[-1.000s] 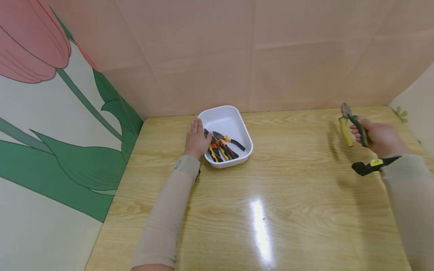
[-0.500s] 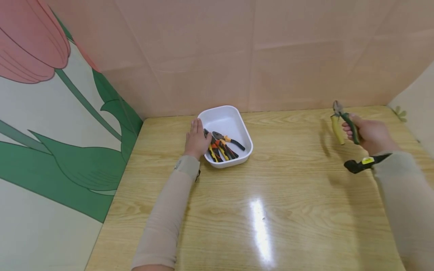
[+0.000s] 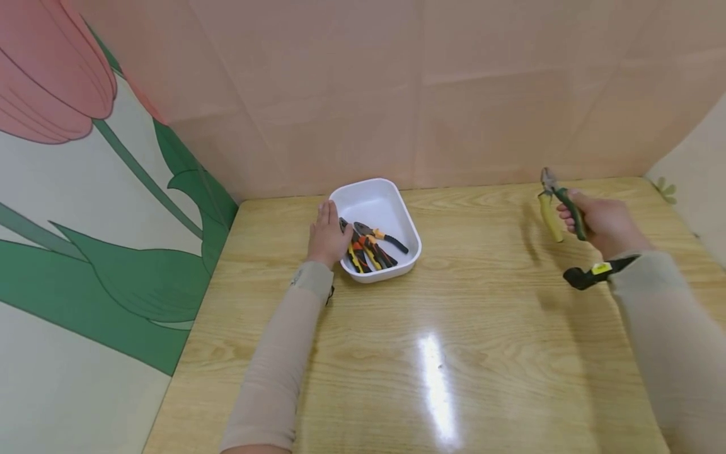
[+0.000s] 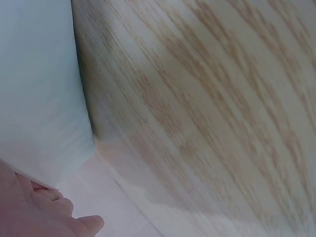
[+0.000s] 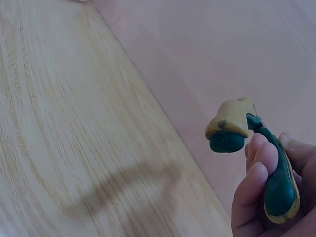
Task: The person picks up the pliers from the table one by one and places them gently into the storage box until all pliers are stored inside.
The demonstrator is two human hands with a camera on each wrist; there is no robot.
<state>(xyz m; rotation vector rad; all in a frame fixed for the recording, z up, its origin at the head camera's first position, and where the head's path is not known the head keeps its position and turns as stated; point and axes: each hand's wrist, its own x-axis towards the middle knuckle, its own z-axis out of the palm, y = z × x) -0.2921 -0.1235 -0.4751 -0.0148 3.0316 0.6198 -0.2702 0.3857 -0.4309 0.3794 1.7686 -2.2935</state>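
My left hand (image 3: 328,238) rests on the left rim of a white plastic tray (image 3: 374,200), its fingers fairly straight and the thumb on the inner side. In the left wrist view, the fingertips lie over the rim. Several pliers (image 3: 375,252) with black, yellow, red and orange handles lie in the tray's near half, partly hidden by that hand. Far to the right, my right hand (image 3: 609,224) holds pliers (image 3: 550,217) above the table by one handle. Their yellow-and-green handles are spread, with the metal head pointing up. In the right wrist view, fingers curl round one handle (image 5: 280,190).
The wooden table (image 3: 482,302) meets a pink-covered wall (image 3: 420,94) along its back edge. On the left stands a panel with painted tulips (image 3: 142,277). A strap with a small black camera (image 3: 578,277) is worn on the right wrist.
My right hand has moved left across the table with the pliers, toward the tray. My left hand and the tray have stayed in place.
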